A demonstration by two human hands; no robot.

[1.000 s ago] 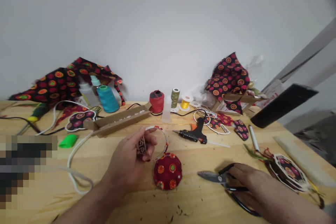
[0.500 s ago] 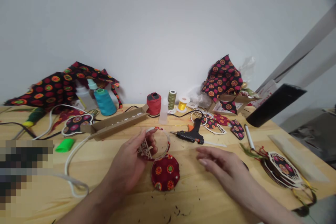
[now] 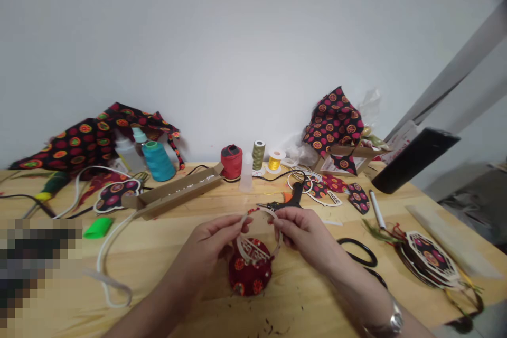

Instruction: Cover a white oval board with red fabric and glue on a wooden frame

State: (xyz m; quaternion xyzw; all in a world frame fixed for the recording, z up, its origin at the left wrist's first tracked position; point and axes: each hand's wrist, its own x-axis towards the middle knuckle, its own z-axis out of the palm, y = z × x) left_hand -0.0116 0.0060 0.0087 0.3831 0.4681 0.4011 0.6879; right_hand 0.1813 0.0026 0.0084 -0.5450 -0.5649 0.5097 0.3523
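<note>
1. The left hand [image 3: 209, 253] and the right hand [image 3: 303, 237] are both clamping a thin cream hoop [image 3: 261, 210], pinching it from opposite sides with the fingers close together, the two hands just apart.
2. The hoop is looking light and fairly stiff, but slender and smooth enough to slip from a loose pinch. A cut lattice panel [image 3: 251, 251] is hanging on its lower edge and looks fragile, so the plain rim seems the safer place to take hold.
3. Both forearms are reaching in from the bottom of the view, with the wrists turned inward. A metal wristwatch [image 3: 392, 322] is circling the right wrist.
4. The hoop is sitting above a round red patterned fabric pad [image 3: 249, 277], though I cannot tell whether they are touching.
5. A black hot glue gun [image 3: 293, 200] is lying just beyond the right hand, and black-handled scissors [image 3: 358, 252] are resting farther right on the wooden table [image 3: 301, 301].
6. Spools of red, olive and gold thread are standing toward the wall beside a teal thread cone [image 3: 158, 162], while an octagonal fabric ornament [image 3: 430, 259] is lying at the far right.
</note>
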